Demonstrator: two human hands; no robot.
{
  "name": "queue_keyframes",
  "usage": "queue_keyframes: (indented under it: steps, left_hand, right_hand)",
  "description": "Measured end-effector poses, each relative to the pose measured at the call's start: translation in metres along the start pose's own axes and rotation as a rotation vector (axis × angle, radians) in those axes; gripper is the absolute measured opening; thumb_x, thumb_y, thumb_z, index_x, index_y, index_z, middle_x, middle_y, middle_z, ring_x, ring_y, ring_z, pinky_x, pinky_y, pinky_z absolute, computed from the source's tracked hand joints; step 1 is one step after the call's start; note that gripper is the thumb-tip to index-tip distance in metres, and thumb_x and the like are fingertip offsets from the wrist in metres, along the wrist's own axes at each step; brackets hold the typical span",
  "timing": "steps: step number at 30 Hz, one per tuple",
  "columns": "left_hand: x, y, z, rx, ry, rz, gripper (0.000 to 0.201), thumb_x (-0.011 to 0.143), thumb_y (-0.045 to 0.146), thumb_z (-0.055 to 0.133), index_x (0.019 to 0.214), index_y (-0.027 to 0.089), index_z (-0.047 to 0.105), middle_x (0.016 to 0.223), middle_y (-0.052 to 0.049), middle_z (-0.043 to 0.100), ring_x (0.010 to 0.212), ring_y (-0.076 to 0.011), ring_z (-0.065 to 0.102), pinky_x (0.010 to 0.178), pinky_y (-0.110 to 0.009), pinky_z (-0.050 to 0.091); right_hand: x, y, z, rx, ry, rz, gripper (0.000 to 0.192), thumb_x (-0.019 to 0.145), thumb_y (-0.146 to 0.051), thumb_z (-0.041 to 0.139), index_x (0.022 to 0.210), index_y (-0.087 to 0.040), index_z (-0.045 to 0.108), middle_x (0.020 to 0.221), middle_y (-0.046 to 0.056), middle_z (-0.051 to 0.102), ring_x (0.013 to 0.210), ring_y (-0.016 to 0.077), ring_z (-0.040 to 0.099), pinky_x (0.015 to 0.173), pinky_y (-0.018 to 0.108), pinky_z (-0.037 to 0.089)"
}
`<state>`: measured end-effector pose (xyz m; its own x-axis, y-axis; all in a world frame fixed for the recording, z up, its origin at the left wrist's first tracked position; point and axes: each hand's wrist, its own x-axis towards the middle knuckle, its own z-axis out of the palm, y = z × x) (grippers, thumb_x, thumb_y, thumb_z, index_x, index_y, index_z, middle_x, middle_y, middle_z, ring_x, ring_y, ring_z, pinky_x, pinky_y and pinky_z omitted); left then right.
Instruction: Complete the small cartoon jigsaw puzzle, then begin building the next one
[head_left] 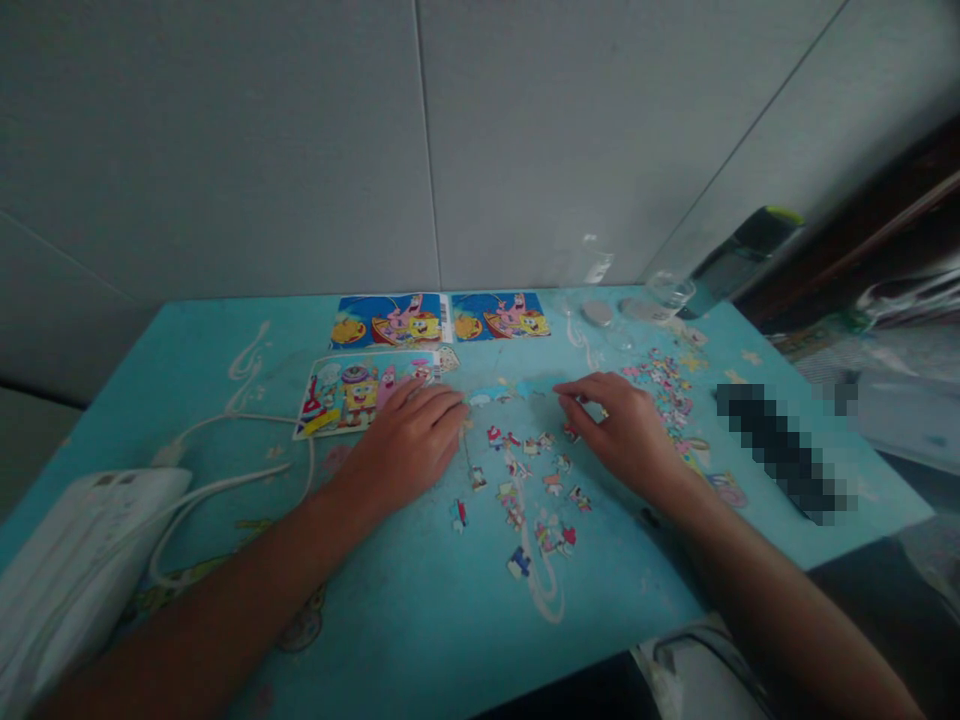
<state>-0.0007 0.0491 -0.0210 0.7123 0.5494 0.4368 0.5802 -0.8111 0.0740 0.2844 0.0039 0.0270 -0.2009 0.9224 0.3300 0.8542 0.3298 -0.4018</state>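
Observation:
On the light-blue table, a short strip of joined light-blue puzzle pieces runs between my two hands. My left hand lies palm down with its fingers stretched out, fingertips at the strip's left end. At the right end, my right hand has thumb and forefinger brought together in a pinch; whatever is between them is too small to make out. Loose puzzle pieces are scattered nearer to me. Partly under my left hand is a cartoon picture card.
Two blue cartoon cards lie by the wall. More puzzle pieces are heaped at right, near a clear container and a dark bottle. A pixelated dark object lies at right. A white power strip with cables is at left.

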Motion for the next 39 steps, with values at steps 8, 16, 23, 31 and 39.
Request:
queue_keyframes:
  steps: [8, 16, 23, 31, 39]
  left_hand:
    - [-0.002, -0.001, 0.000, -0.007, -0.001, 0.005, 0.027, 0.094, 0.015, 0.051, 0.115, 0.016, 0.067, 0.119, -0.011, 0.069, 0.115, -0.0266, 0.061, 0.110, -0.054, 0.040]
    - [-0.002, -0.002, 0.000, 0.008, -0.013, 0.012, 0.028, 0.093, 0.016, 0.051, 0.117, 0.016, 0.067, 0.121, -0.011, 0.068, 0.116, -0.0270, 0.061, 0.111, -0.054, 0.039]
    - [-0.003, -0.003, 0.003, 0.006, -0.017, 0.007, 0.029, 0.093, 0.015, 0.051, 0.118, 0.017, 0.066, 0.123, -0.011, 0.068, 0.117, -0.0265, 0.061, 0.111, -0.054, 0.038]
    - [-0.001, -0.001, 0.001, 0.009, 0.001, 0.011, 0.026, 0.094, 0.016, 0.051, 0.114, 0.015, 0.067, 0.121, -0.011, 0.069, 0.116, -0.0272, 0.061, 0.110, -0.054, 0.039]
    - [-0.002, -0.001, 0.002, -0.012, -0.009, -0.005, 0.027, 0.093, 0.015, 0.052, 0.115, 0.014, 0.067, 0.121, -0.012, 0.068, 0.117, -0.0272, 0.061, 0.111, -0.054, 0.038]
  right_hand:
    - [-0.001, 0.004, -0.004, -0.042, 0.035, 0.121, 0.023, 0.095, -0.028, 0.056, 0.108, -0.021, 0.074, 0.093, 0.006, 0.075, 0.079, 0.0214, 0.068, 0.073, 0.035, 0.052]
    - [-0.002, 0.003, 0.000, -0.062, -0.094, 0.100, 0.023, 0.093, -0.026, 0.059, 0.111, -0.022, 0.073, 0.089, 0.005, 0.074, 0.080, 0.0210, 0.068, 0.076, 0.035, 0.052]
    - [-0.002, -0.007, -0.008, 0.063, -0.197, 0.056, 0.016, 0.093, -0.025, 0.060, 0.098, -0.023, 0.074, 0.090, 0.003, 0.075, 0.076, 0.0173, 0.067, 0.072, 0.031, 0.052]
    - [-0.068, -0.042, -0.025, -0.005, -0.420, 0.023, 0.012, 0.095, -0.031, 0.062, 0.097, -0.025, 0.072, 0.089, 0.004, 0.072, 0.083, 0.0213, 0.068, 0.078, 0.037, 0.055]
    - [-0.110, -0.047, -0.020, -0.038, -0.355, 0.107, 0.025, 0.091, -0.036, 0.067, 0.114, -0.027, 0.067, 0.106, 0.008, 0.070, 0.092, 0.0261, 0.069, 0.083, 0.046, 0.059]
